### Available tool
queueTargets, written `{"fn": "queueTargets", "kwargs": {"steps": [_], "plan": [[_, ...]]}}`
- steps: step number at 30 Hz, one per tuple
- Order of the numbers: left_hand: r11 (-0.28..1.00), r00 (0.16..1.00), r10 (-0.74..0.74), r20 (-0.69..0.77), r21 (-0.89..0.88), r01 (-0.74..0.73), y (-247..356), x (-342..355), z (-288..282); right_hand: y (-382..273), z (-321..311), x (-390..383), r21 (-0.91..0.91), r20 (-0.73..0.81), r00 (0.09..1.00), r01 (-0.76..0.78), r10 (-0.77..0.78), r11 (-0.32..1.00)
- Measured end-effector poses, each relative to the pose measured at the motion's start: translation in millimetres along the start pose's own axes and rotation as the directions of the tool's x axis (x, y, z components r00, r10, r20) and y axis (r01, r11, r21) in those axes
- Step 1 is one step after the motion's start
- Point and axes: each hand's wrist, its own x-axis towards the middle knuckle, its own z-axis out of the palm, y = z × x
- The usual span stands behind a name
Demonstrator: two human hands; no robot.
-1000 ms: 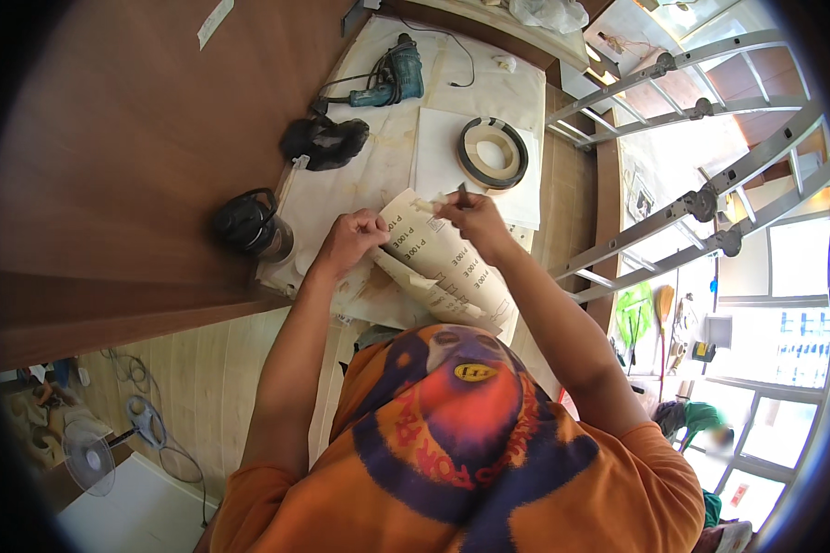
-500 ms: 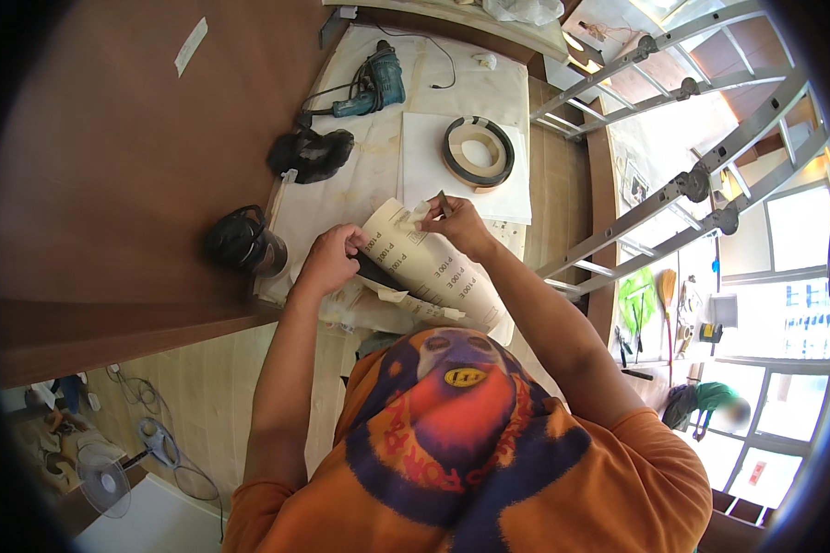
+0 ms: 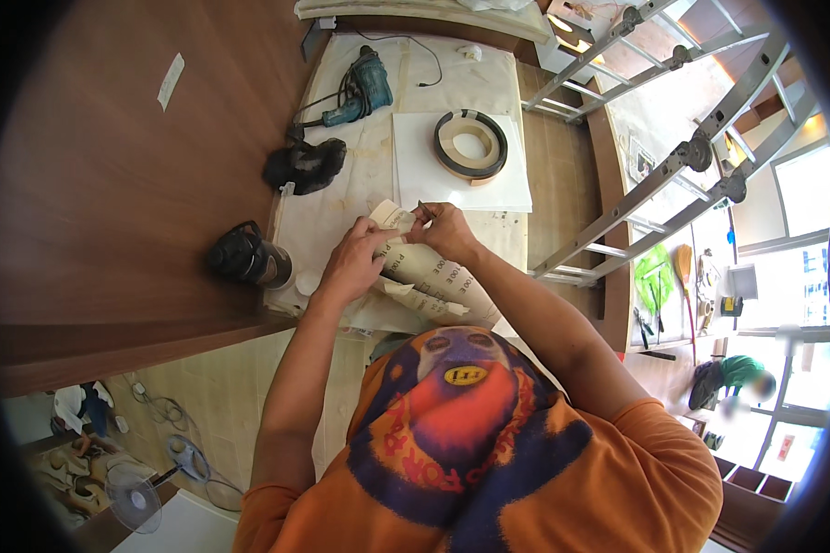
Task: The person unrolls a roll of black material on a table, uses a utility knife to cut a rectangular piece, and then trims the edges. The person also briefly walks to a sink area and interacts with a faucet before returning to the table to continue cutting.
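A sheet of printed pale sandpaper lies curled on the covered bench below both hands, its near end partly hidden by my shirt, with a dark face showing under the curl. My left hand grips its upper left edge, index finger reaching toward the right hand. My right hand is closed on a small dark flat object at the paper's top, beside a torn pale flap. Farther up are a white board with rings of black and tan banding on it, a teal corded drill and a black bundle.
A black power tool stands by the wooden panel at left. Aluminium ladders lean along the right. A worker in green bends at the lower right, near a long bench. A fan and cables lie at lower left.
Both hands have drawn closer together at the paper's top. My left index finger now stretches across toward the right hand. The view has shifted slightly.
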Motion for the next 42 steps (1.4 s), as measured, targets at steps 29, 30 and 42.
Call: {"fn": "queueTargets", "kwargs": {"steps": [29, 30, 42], "plan": [[0.998, 0.998, 0.065, 0.017, 0.025, -0.066, 12.4, 32.7, 5.0, 40.0, 3.5, 65.1, -0.112, 0.049, 0.926, -0.366, 0.373, 0.924], [0.999, 0.997, 0.032, 0.064, 0.022, -0.034, 13.0, 32.4, -0.1, 39.0, 4.2, 64.0, -0.201, 0.029, 0.94, -0.328, 0.34, 0.923], [0.989, 0.997, 0.022, 0.08, -0.149, -0.009, 24.1, 9.0, -12.3, 19.9, -36.1, -7.9, 0.166, -0.151, 0.971, -0.158, 0.183, 0.973]]}}
